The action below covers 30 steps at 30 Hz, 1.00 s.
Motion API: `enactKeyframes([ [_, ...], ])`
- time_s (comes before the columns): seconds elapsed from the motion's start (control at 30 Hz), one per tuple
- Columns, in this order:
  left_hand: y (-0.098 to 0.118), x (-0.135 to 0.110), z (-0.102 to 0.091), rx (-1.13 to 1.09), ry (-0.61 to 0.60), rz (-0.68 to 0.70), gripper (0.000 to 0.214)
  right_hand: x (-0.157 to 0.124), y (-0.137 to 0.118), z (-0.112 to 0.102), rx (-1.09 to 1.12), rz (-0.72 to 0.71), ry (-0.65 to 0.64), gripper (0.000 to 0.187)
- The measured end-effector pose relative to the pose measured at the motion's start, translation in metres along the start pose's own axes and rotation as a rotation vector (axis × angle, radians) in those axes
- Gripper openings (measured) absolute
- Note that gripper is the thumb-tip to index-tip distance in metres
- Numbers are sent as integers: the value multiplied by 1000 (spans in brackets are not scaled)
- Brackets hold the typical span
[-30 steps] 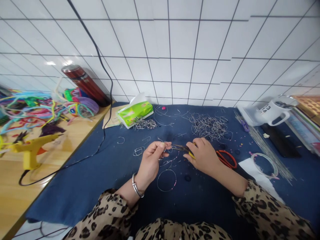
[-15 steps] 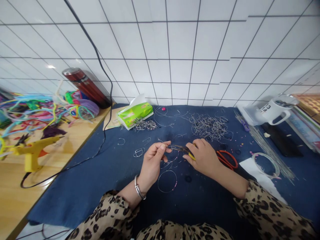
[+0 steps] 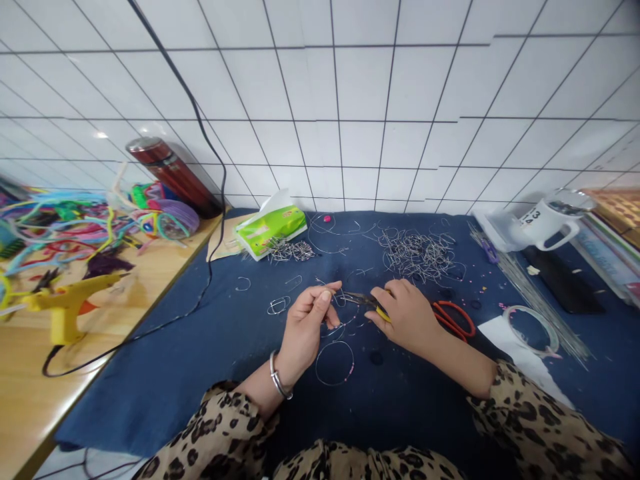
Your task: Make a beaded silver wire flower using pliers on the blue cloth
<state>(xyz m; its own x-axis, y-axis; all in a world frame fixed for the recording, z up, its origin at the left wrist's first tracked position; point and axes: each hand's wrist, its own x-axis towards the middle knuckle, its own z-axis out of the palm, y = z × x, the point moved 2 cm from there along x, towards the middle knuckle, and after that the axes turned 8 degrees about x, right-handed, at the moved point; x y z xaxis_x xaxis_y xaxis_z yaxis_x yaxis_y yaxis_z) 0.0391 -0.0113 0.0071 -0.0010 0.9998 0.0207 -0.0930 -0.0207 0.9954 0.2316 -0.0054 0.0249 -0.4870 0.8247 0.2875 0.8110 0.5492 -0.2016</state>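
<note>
My left hand (image 3: 311, 312) pinches a thin silvery wire (image 3: 345, 298) between thumb and fingertips, above the dark blue cloth. My right hand (image 3: 406, 312) is wrapped round yellow-handled pliers (image 3: 363, 299), whose narrow jaws point left and reach the wire beside my left fingertips. Whether the jaws grip it is too small to tell. Below my hands lies a round wire loop (image 3: 334, 382) with small pink beads on its right side. More thin loops and bent wire pieces (image 3: 278, 305) lie around and to the left of my left hand.
A tangled heap of bent wires (image 3: 420, 253) lies behind my right hand, and red-handled scissors (image 3: 454, 319) beside my right wrist. At right are straight wires (image 3: 530, 293), a wire coil (image 3: 531, 330) and a white mug (image 3: 553, 220). At left: a tissue pack (image 3: 273, 230) and yellow glue gun (image 3: 67, 307).
Both hands stay almost in place. The fingers of my left hand shift slightly at the wire, and the pliers' tips remain beside them.
</note>
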Motion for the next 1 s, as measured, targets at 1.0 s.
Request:
enactKeyframes([
  [1.0,-1,7,-7,-205,53,1,11,-3,7,11,-38,-53,18,38],
])
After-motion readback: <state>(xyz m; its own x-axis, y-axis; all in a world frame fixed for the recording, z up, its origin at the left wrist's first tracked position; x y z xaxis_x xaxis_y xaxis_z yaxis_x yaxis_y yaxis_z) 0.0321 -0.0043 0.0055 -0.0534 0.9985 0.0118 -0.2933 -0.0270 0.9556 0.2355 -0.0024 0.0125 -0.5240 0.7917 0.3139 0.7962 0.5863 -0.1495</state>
